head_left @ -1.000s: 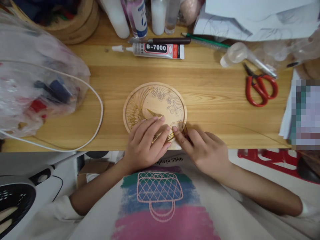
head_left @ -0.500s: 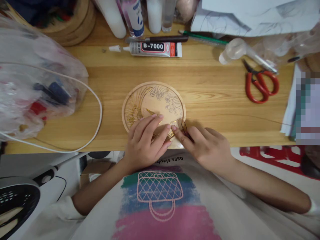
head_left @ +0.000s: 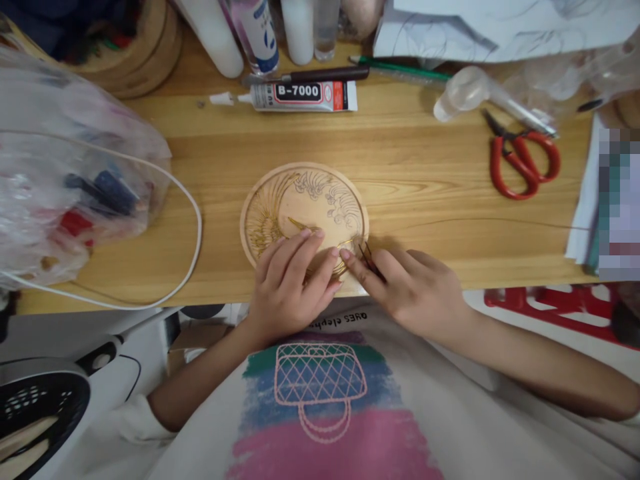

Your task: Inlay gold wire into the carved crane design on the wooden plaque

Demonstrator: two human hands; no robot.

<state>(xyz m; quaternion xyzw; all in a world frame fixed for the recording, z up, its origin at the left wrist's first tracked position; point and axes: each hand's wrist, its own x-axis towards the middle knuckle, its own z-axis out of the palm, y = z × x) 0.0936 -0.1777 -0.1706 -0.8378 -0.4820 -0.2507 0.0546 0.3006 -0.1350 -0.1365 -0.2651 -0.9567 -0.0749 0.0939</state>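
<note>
Wooden disc (head_left: 305, 207) under left hand (head_left: 289, 280), grip unclear | lies leftward of right hand (head_left: 417, 290), which grasps tweezers (head_left: 371, 262) pointing forward-left

Round wooden plaque (head_left: 313, 208) flat at worktop's (head_left: 430, 153) near edge, gold wirework (head_left: 267, 220) along left; dark tweezers (head_left: 372, 264) at right rim.

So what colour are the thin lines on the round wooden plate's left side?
Gold. The thin lines show best in the head view.
</note>
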